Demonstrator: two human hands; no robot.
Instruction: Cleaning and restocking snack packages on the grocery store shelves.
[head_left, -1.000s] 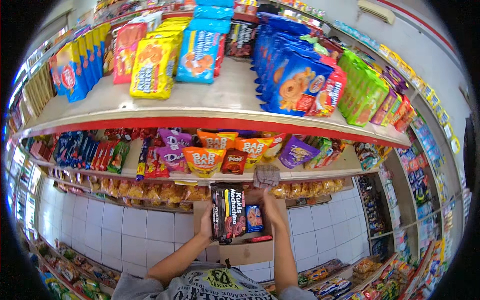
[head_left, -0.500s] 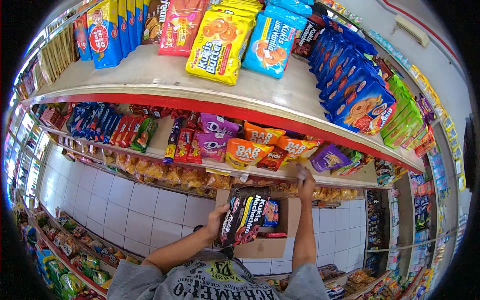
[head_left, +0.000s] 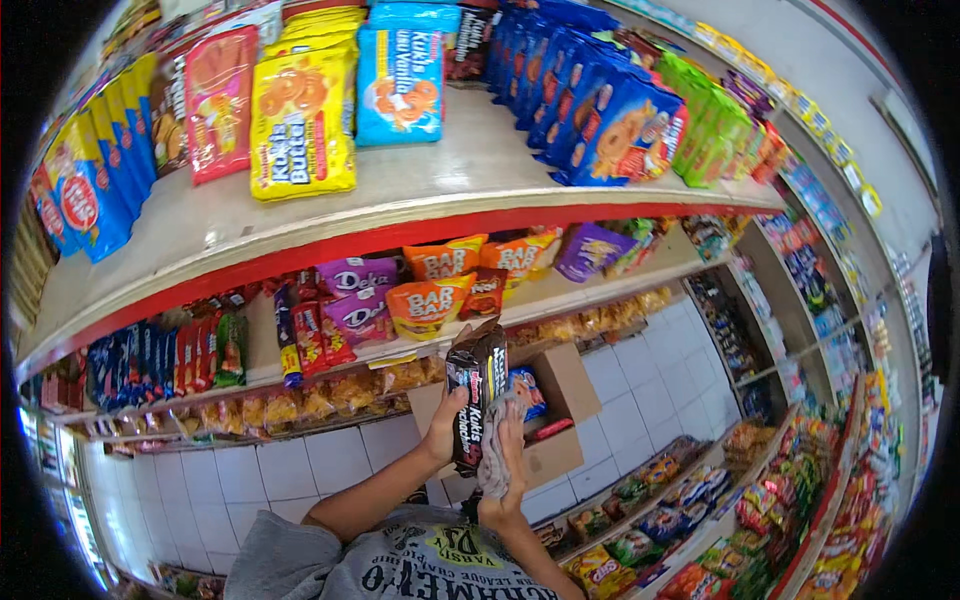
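Note:
My left hand grips dark brown cookie packets by their left side, holding them upright in front of my chest. A crumpled grey cloth lies between my right hand and the packets' right side. My right palm presses the cloth there, with the fingers pointing up along the packet. Just behind stands an open cardboard box. Inside it are a blue packet and a red packet; the packets I hold hide part of the box.
The upper shelf carries yellow cookie packets, a light blue packet and a row of dark blue packets. Orange snack bags fill the shelf below. More stocked racks stand at the lower right.
My right hand has come from the lower shelf's edge to the packets, bringing the cloth against them. The packets have turned more upright. My view has swung to the right.

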